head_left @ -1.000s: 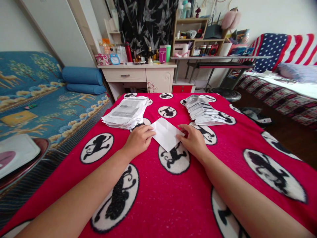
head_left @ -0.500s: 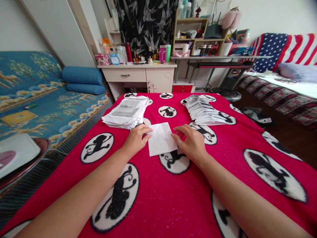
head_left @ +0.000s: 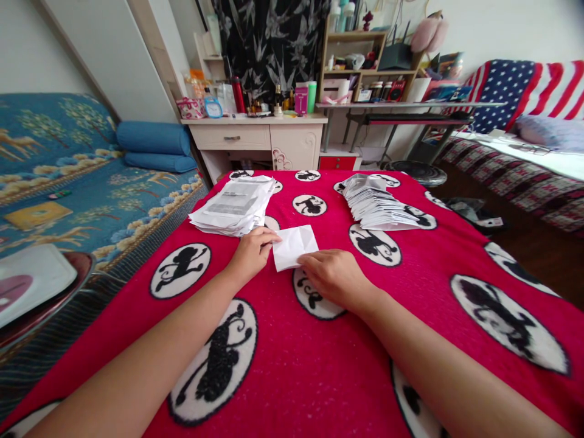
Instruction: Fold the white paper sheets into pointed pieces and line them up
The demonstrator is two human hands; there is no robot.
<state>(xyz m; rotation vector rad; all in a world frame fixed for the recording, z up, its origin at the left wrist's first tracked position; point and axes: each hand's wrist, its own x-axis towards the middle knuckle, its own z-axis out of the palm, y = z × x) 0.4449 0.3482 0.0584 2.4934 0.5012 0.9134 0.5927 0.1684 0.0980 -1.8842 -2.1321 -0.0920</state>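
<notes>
A creased white sheet of paper (head_left: 293, 244) lies on the red cloth between my hands, its near edge bent up and over. My left hand (head_left: 252, 254) is closed at the sheet's left edge, fingertips resting on the paper. Over the near right edge, my right hand (head_left: 335, 277) pinches the paper between thumb and fingers; the thumb is mostly hidden. Beyond my left hand sits a stack of printed sheets (head_left: 235, 205). Far to the right, a fanned pile of folded papers (head_left: 376, 204) rests on the cloth.
The red cloth (head_left: 283, 365) with black-and-white oval figures covers the table. A blue patterned sofa (head_left: 91, 182) stands left, with a white tray (head_left: 34, 280) near the table's left edge. A white dresser (head_left: 255, 137) is behind; a bed (head_left: 538, 176) stands right.
My right hand has moved left and grasped the near edge of the sheet, which now looks shorter as that edge folds away. My left hand stays at the left edge.
</notes>
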